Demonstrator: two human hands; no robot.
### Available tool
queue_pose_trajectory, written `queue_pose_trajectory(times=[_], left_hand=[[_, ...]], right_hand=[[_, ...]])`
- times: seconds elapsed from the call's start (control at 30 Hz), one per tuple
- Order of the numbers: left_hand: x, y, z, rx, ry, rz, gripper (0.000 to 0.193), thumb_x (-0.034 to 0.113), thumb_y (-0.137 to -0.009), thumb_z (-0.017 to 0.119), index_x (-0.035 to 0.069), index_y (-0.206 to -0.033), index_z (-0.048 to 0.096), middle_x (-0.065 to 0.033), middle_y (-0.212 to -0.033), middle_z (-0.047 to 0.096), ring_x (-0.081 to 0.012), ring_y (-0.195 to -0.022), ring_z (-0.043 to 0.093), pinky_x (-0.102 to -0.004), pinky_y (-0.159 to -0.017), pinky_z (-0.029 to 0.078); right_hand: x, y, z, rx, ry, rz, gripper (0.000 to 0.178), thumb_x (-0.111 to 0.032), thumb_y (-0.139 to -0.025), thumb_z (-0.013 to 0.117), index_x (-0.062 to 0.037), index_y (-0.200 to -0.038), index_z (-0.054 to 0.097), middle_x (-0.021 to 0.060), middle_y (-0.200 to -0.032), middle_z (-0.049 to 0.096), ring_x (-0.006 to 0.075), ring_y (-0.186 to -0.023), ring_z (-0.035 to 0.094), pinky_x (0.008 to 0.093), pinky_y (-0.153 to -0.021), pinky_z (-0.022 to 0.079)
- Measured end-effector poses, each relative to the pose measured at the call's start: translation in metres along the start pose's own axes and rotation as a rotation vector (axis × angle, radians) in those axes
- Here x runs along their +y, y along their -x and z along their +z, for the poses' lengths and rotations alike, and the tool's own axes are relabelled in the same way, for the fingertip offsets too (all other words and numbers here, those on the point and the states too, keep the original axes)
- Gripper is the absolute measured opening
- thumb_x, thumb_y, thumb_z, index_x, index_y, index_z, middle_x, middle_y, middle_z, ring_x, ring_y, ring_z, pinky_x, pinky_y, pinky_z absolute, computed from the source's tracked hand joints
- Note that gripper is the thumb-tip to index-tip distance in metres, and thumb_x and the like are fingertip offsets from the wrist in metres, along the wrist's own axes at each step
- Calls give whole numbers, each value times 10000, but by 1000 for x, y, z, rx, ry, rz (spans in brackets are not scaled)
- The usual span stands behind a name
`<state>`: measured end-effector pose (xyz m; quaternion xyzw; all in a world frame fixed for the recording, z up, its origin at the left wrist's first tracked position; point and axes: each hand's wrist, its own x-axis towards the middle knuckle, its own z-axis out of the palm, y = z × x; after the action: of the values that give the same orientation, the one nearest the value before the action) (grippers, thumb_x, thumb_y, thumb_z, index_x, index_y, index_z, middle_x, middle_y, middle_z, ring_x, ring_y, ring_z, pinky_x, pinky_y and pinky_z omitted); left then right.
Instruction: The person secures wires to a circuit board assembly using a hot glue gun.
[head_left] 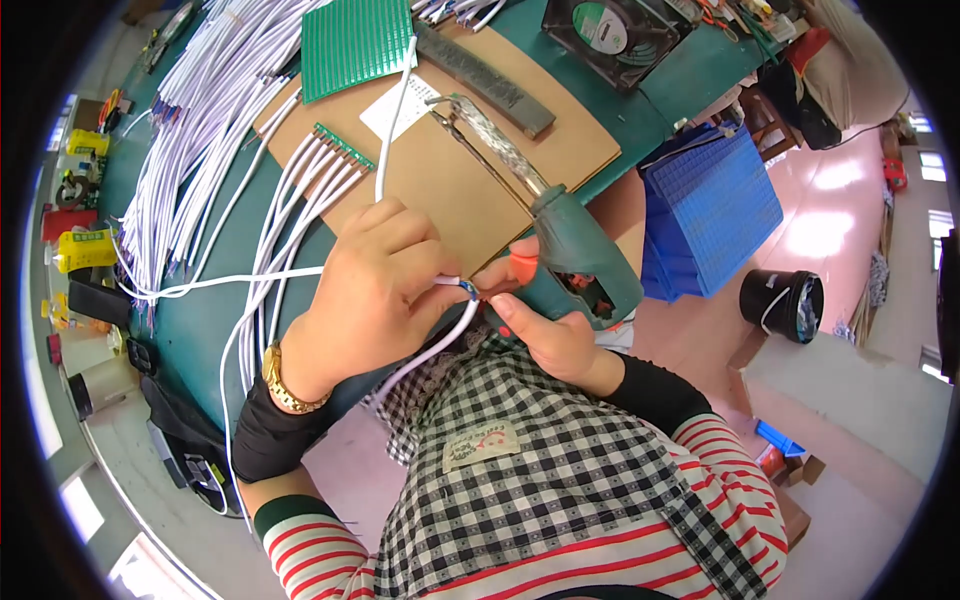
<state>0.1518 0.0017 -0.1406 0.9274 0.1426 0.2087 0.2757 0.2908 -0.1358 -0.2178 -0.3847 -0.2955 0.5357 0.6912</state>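
My left hand (375, 285) is closed in a pinch on a white cable, close to where thin coloured wires (467, 288) come out of its end. At those wires, the fingers of my right hand (555, 340) close from the other side. An orange covering (523, 260) shows beside the right fingertips. Just beyond my right hand lies a green soldering gun (590, 255), its metal tip over brown cardboard (440, 190). Left of that tip, a narrow green circuit board (343, 147) has several white cables (300, 190) attached along its edge.
Bundles of white cables (215, 110) cover the table's left side. A ridged green panel (355, 45), a dark bar (485, 78) and a black fan (610, 35) lie at the far side. Right of the table stand a blue crate (710, 210) and a black bucket (782, 305).
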Motion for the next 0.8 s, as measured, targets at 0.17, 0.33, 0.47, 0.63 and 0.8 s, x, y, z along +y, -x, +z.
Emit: queue_pose_trajectory(times=[0.17, 0.33, 0.47, 0.63, 0.8], left_hand=[[2, 7, 9, 52, 82, -46, 250, 61, -560, 764, 63, -755, 608, -58, -718, 507, -241, -668, 498, -340, -579, 410], [5, 11, 11, 58, 275, -207, 210, 37, -621, 757, 51, -784, 626, -62, -715, 515, -220, -665, 536, -320, -559, 428], [5, 14, 13, 86, 335, -226, 184, 26, -633, 744, 46, -776, 630, -63, -712, 517, -225, -675, 541, -321, -574, 438], [3, 16, 10, 20, 374, -227, 181, -16, -655, 752, 4, -789, 632, -56, -766, 537, -132, -652, 558, -229, -573, 456], [3, 18, 13, 42, 430, -259, 178, -5, -664, 759, 4, -777, 622, -51, -769, 550, -129, -661, 565, -222, -571, 455]], right_hand=[[-7, -1, 0, -52, 15, 62, 458, 56, -839, 553, -92, -1221, 349, 154, -955, 584, 170, -811, 571, 272, -690, 461], [-6, -1, 2, -63, 34, -80, 469, 70, -821, 557, -84, -1213, 350, 165, -925, 583, 184, -797, 578, 269, -654, 466], [-9, -3, 3, -122, 124, -129, 480, 69, -820, 546, -87, -1223, 339, 166, -914, 579, 188, -785, 577, 275, -660, 472], [-7, -4, 3, -119, 192, -165, 478, 58, -830, 537, -93, -1233, 330, 157, -918, 572, 182, -781, 572, 278, -676, 471], [-11, -6, 3, -103, 241, -154, 469, 48, -835, 540, -85, -1232, 329, 151, -906, 585, 173, -789, 576, 284, -695, 471]])
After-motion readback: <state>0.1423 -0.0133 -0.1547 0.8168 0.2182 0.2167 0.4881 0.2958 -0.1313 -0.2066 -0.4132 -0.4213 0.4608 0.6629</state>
